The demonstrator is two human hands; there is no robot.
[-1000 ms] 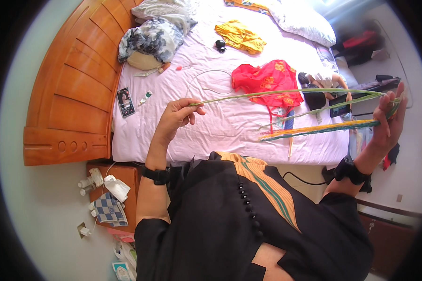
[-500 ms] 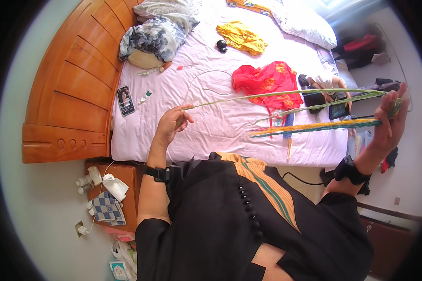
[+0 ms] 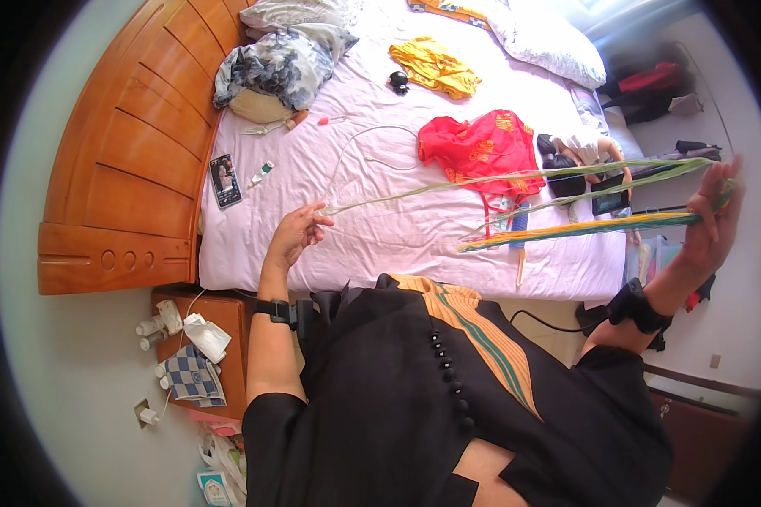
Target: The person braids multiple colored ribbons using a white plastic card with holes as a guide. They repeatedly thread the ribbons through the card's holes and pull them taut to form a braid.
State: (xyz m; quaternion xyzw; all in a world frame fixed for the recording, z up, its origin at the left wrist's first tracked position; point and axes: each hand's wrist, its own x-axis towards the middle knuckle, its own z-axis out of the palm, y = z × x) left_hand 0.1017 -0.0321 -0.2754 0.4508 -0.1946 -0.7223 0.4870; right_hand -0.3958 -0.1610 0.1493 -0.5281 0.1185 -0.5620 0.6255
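Note:
My left hand (image 3: 296,235) is over the near left part of the bed, its fingers pinching the end of a bundle of pale green threads (image 3: 448,184). These strands stretch across to my right hand (image 3: 715,215), raised at the far right, whose fingers are wrapped round them. A second green bunch (image 3: 592,193) also runs out from the right hand, its free end loose in the air. Below it, a yellow and teal thread bundle (image 3: 575,230) extends leftward from the same hand, its other end held by nothing.
On the pink-sheeted bed (image 3: 313,152) lie a red cloth (image 3: 482,152), a yellow cloth (image 3: 435,66) and a phone (image 3: 226,181). Another person (image 3: 588,148) is at the bed's right side by a dark tablet (image 3: 611,198). A wooden nightstand (image 3: 237,338) stands at the lower left.
My left hand has drawn slightly left and down, and my right hand slightly right. The green threads between them have spread into looser strands.

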